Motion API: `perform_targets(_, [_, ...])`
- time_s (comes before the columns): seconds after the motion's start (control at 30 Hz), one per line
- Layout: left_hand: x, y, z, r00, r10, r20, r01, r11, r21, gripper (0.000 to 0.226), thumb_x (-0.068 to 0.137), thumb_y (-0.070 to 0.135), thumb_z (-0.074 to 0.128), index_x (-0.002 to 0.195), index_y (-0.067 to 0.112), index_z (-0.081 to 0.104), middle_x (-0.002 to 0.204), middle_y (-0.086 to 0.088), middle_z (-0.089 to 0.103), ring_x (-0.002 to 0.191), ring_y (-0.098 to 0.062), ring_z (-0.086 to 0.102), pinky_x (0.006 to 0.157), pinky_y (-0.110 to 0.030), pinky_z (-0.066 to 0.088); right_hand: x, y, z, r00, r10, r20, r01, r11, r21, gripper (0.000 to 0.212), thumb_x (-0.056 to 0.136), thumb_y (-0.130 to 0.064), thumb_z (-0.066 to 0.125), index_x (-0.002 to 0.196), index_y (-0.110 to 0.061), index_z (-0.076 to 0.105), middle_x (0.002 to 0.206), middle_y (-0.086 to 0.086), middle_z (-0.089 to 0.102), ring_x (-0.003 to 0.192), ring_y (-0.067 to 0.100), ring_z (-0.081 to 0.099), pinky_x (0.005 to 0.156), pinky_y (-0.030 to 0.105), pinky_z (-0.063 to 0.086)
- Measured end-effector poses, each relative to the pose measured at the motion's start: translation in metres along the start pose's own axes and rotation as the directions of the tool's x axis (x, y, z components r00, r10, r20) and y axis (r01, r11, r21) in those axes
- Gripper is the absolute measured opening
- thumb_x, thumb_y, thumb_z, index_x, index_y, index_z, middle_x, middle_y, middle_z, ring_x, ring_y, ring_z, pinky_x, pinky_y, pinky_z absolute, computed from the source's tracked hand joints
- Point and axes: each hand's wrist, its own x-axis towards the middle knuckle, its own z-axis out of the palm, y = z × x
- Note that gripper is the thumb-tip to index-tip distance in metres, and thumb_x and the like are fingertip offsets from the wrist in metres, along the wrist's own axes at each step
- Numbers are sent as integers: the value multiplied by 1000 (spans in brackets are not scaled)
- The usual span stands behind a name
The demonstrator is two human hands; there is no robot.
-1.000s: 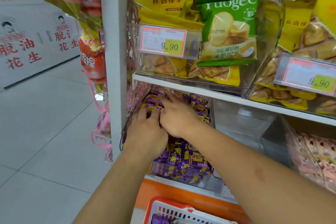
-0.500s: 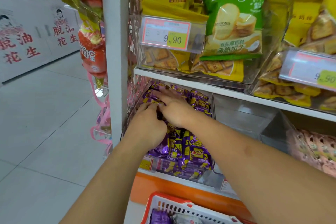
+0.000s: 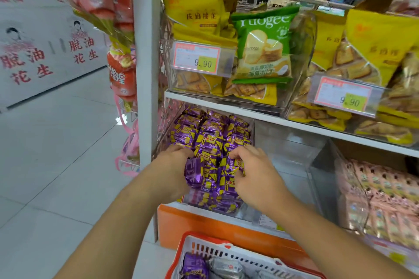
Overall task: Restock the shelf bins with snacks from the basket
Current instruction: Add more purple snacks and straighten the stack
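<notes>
Both hands had drawn back from deep in the bin to its front. The left hand [image 3: 174,165] curled its fingers round a purple snack pack [image 3: 192,172] at the pile's near edge; the right hand [image 3: 251,170] pinched another purple pack [image 3: 235,165] beside it. The clear shelf bin [image 3: 247,210] sat heaped with them. Below, the orange basket [image 3: 199,236] showed more than before.

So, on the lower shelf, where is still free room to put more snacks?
The clear bin between the purple snack bin and the pink packets looks bare. The purple bin is heaped full, with the left hand and right hand on its front packs.
</notes>
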Motion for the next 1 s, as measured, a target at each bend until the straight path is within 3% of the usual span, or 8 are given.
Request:
perform_targets(0.23, [-1, 6, -2, 991, -9, -132, 8, 1000, -5, 45, 79, 30, 82, 121, 24, 68, 116, 1, 58, 114, -22, 57, 95, -29, 47, -10, -11, 8, 999, -40, -17, 40, 998, 52, 41, 85, -6, 58, 123, -22, 62, 127, -9, 57, 124, 11, 44, 111, 31, 38])
perform_targets(0.37, [0, 21, -15, 996, -80, -29, 66, 941, -333, 18, 85, 35, 78, 93, 21, 72, 100, -6, 74, 101, -23, 69, 92, -38, 54, -7, -14, 7, 998, -68, -14, 69, 985, 158, 59, 85, -6, 63, 140, -26, 53, 139, -12, 51, 131, 7, 44, 111, 23, 37])
perform_targets(0.47, [4, 31, -20, 981, -160, 109, 185, 599, -779, 11, 96, 19, 66, 92, 11, 73, 88, -17, 76, 90, -32, 76, 96, -51, 56, -1, -16, 6, 998, -65, 7, 58, 920, 387, 73, 86, -17, 76, 148, -40, 45, 140, -18, 49, 123, 0, 53, 103, 21, 47])
perform_targets(0.57, [6, 32, -20, 969, -129, 212, 239, 254, -937, 20, 101, 12, 53, 94, 1, 68, 88, -29, 72, 94, -46, 74, 96, -54, 56, 4, -17, 9, 995, -18, -94, 62, 867, 495, 60, 85, -26, 81, 135, -47, 54, 124, -20, 55, 96, 5, 62, 86, 31, 58])
perform_targets(0.67, [2, 35, -22, 976, -49, 212, 217, 236, -947, 30, 102, 28, 56, 113, 5, 71, 107, -27, 74, 103, -46, 72, 99, -53, 56, 5, -16, 6, 989, -9, -149, 79, 877, 474, 53, 82, -25, 82, 125, -44, 60, 113, -23, 52, 74, 14, 61, 74, 39, 58])
perform_targets(0.8, [-3, 39, -19, 993, -18, 120, 118, 366, -923, 36, 97, 13, 67, 69, 29, 82, 82, -3, 77, 89, -29, 74, 89, -41, 62, 2, -15, 2, 984, -35, -173, 111, 887, 449, 49, 78, -26, 86, 121, -37, 63, 111, -21, 54, 85, 4, 58, 77, 27, 52])
perform_targets(0.9, [0, 37, -12, 993, -61, 102, 116, 301, -947, 8, 92, 9, 75, 98, 12, 70, 85, -15, 69, 83, -30, 70, 87, -46, 63, -2, -19, 3, 980, 45, -194, 36, 918, 396, 45, 74, -44, 87, 106, -36, 57, 101, -18, 58, 82, 2, 58, 73, 27, 50])
perform_targets(1.0, [4, 38, -7, 983, -156, 92, 142, 348, -927, 28, 86, 10, 81, 110, 3, 67, 87, -11, 75, 82, -26, 72, 90, -47, 61, -4, -24, -1, 980, 130, -153, -73, 941, 331, 59, 65, -65, 86, 95, -33, 45, 88, -11, 58, 76, 9, 57, 65, 34, 50])
